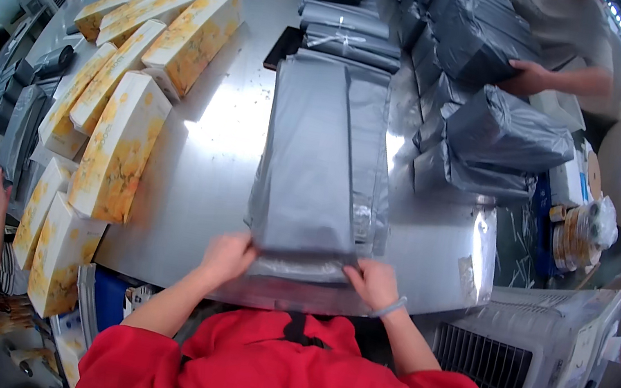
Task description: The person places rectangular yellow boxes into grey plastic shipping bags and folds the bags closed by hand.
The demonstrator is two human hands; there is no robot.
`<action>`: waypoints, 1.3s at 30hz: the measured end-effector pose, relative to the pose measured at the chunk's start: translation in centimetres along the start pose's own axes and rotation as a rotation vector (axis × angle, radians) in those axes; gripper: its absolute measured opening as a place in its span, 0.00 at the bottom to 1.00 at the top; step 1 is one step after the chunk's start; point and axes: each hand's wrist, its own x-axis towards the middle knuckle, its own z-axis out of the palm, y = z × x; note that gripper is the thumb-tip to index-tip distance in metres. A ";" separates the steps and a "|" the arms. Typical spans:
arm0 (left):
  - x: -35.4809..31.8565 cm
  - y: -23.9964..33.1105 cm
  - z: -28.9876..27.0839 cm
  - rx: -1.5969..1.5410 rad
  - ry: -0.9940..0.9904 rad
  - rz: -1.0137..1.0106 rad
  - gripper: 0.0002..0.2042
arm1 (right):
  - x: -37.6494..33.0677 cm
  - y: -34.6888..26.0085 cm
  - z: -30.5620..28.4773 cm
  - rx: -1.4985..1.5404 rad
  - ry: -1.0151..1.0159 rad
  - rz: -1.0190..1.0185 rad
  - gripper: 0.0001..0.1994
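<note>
A flat grey plastic bag (311, 169) lies lengthwise before me on top of a pile of similar bags (377, 214). My left hand (229, 257) is closed on its near left corner, the fingertips pinching the edge. At the near right corner, my right hand (374, 280) grips the same edge between thumb and fingers. The bag's near edge is slightly blurred. Whether anything is inside the bag, I cannot tell. Beyond it are folded bundles of grey bags (345, 44), one tied with a white strip.
Yellow-and-white flowered boxes (119, 148) line the left of the metal table (200, 183). Wrapped grey parcels (508, 133) are piled at the right, where another person's hand (526, 76) touches one. A dark phone-like object (283, 48) lies beside the bags. A grey machine with a grille (488, 367) stands at right.
</note>
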 end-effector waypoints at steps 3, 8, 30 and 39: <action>-1.8 3.6 -1.7 -0.024 0.078 -0.075 0.12 | 0.7 1.2 0.1 0.458 -0.044 0.259 0.12; 0.3 10.0 3.5 -0.237 0.165 0.396 0.09 | -0.2 1.6 0.3 0.514 -0.113 0.133 0.08; 0.6 1.0 -4.2 0.681 0.167 1.018 0.10 | 7.4 3.7 -4.4 -0.364 0.039 -1.288 0.15; 5.5 4.5 -2.9 -0.465 0.718 0.282 0.05 | 8.9 1.7 -2.4 0.642 0.475 -0.073 0.09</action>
